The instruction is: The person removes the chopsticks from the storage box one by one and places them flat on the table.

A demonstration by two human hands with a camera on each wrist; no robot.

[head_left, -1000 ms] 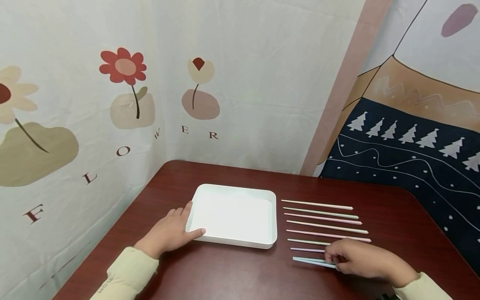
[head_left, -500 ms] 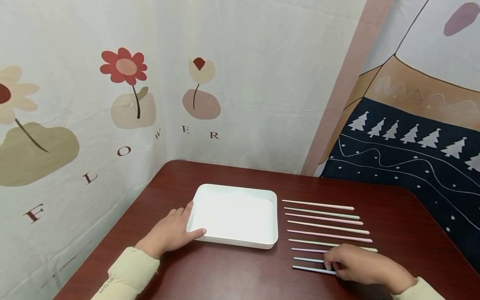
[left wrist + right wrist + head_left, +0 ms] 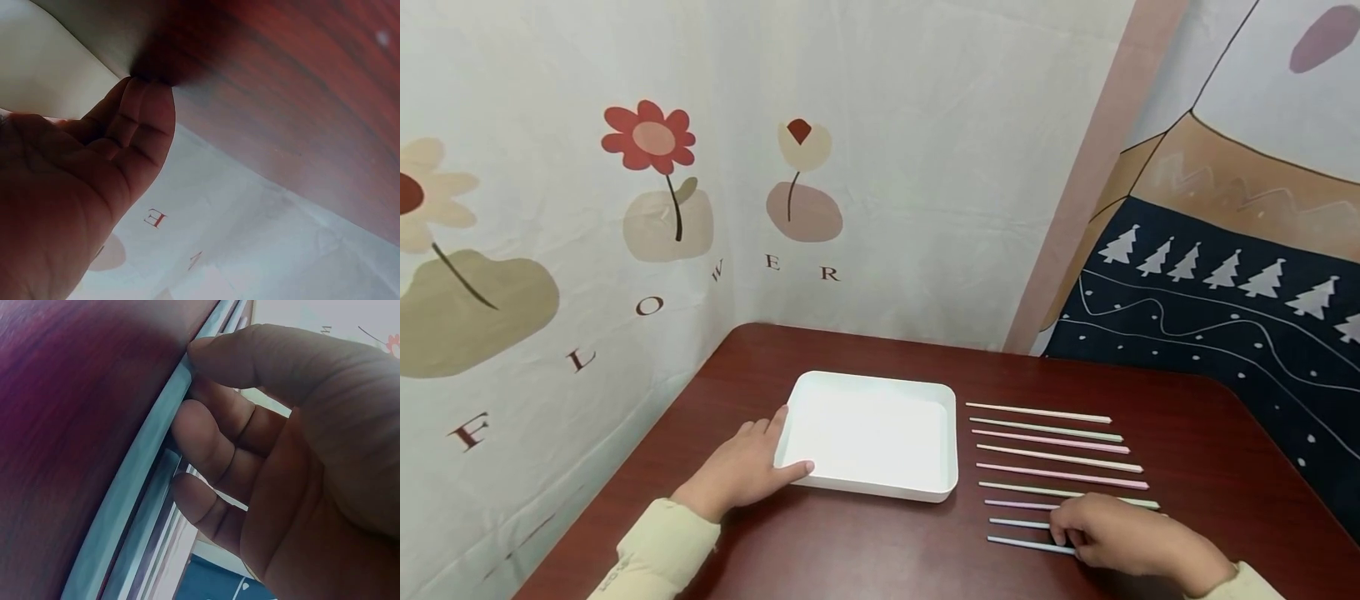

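A white tray (image 3: pixel 868 437) lies on the table. At its near left corner rests my left hand (image 3: pixel 737 467), with the fingers along the left side and the thumb over the front rim. To the right of the tray, several pastel chopsticks lie roughly parallel in a column. My right hand (image 3: pixel 1131 533) pinches the nearest blue chopstick (image 3: pixel 1030 545) near its thick end. Thumb and fingers meet on this stick (image 3: pixel 125 475) in the right wrist view. A second blue chopstick (image 3: pixel 1018 523) lies just beyond it, partly covered by the hand, as is a purple chopstick (image 3: pixel 1018 504).
Further back lie green, pink and cream chopsticks, among them a pink chopstick (image 3: pixel 1060 476). The reddish-brown table (image 3: pixel 850 550) meets a flower-printed curtain (image 3: pixel 910 208) at the back and left. A dark tree-patterned cloth (image 3: pixel 1210 325) hangs at the right.
The two blue chopsticks lay touching at an angle; now they lie apart and nearly parallel, the nearer one having come towards me with my right hand. My left hand stays on the tray.
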